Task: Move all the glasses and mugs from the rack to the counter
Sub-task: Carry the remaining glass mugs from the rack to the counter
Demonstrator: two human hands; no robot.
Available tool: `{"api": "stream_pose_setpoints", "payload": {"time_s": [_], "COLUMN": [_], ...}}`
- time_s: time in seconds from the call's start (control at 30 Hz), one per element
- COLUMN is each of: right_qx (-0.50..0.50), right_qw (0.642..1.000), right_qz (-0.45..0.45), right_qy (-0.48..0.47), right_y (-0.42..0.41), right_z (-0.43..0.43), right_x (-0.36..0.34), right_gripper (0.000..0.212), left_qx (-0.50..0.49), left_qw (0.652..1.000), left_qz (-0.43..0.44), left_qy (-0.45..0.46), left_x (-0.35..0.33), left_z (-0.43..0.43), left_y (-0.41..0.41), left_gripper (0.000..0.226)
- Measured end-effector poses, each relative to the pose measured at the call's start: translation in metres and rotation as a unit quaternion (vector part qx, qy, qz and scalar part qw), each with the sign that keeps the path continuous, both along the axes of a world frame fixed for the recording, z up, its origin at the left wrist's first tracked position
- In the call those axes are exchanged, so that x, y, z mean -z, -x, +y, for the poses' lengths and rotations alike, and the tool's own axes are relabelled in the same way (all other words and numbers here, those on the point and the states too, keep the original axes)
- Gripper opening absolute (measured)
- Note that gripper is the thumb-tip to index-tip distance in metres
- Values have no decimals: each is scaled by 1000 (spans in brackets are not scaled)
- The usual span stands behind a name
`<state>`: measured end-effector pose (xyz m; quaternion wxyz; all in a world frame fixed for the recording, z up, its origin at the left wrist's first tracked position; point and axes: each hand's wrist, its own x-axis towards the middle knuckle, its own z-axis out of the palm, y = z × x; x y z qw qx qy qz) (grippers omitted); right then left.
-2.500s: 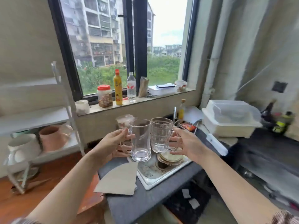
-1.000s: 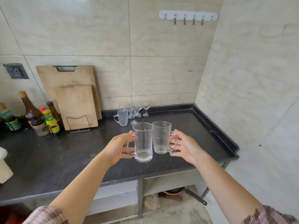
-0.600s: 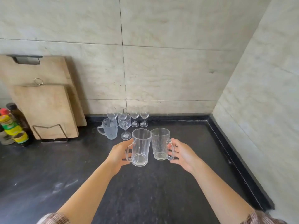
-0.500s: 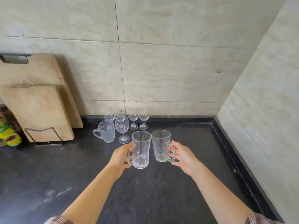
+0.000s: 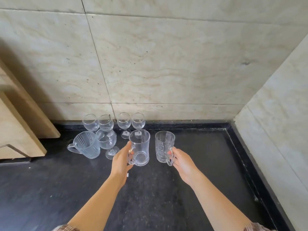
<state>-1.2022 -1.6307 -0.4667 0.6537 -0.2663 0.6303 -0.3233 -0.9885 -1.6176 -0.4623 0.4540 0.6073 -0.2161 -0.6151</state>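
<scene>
The black counter (image 5: 208, 189) met beige tiled walls (image 5: 166, 64) at its far right corner; the left hand (image 5: 120, 161) gripped a smooth mug (image 5: 139, 148); the right hand (image 5: 184, 163) gripped a patterned mug (image 5: 164, 145).

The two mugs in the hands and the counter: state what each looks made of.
Smooth mug in the left hand: clear glass, plain glossy wall; the counter shows through it. Patterned mug in the right hand: clear glass, seemingly pressed, with raised facets. Counter: dark stone or a stone-look slab, speckled, dull sheen; which one is unclear.
</scene>
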Motion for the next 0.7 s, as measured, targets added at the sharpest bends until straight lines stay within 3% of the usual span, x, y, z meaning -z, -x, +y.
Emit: {"api": "stream_pose_setpoints", "payload": {"time_s": [0.1,0.4,0.57,0.7], "right_qx": [-5,-87,-95,-105], "right_qw": [1000,994,993,993], "right_qz": [-20,-37,-31,0], "right_qy": [21,60,57,51], "right_y": [-5,-11,-9,-10], "right_z": [-7,-11,-12,-10], "right_x": [8,19,26,23], "right_gripper": [29,31,43,39], "left_qx": [-17,-45,-40,-19], "left_qw": [1000,995,994,995], "left_qz": [-3,0,-19,-32], "left_qy": [23,89,104,96], "left_x": [10,24,34,41], "left_z": [-7,-13,-9,-2], "left_y": [-2,-6,-7,-9], "left_gripper": [26,43,25,17]}}
